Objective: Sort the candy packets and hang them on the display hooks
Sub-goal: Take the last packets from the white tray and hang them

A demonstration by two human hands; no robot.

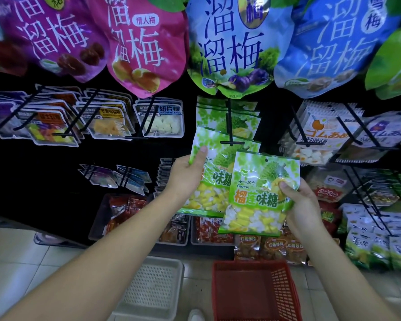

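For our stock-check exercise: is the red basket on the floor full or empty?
Empty, as far as visible: the red basket shows only its bare bottom and mesh walls; its near end is cut off.

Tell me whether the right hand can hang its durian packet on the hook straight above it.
Probably yes: the right hand grips the durian packet just below the hook, its hole uncovered; the left hand's packet sits close behind.

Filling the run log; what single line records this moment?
left hand: holds durian candy packet | right hand: holds second durian candy packet | display hook: durian packets hanging | red basket: below
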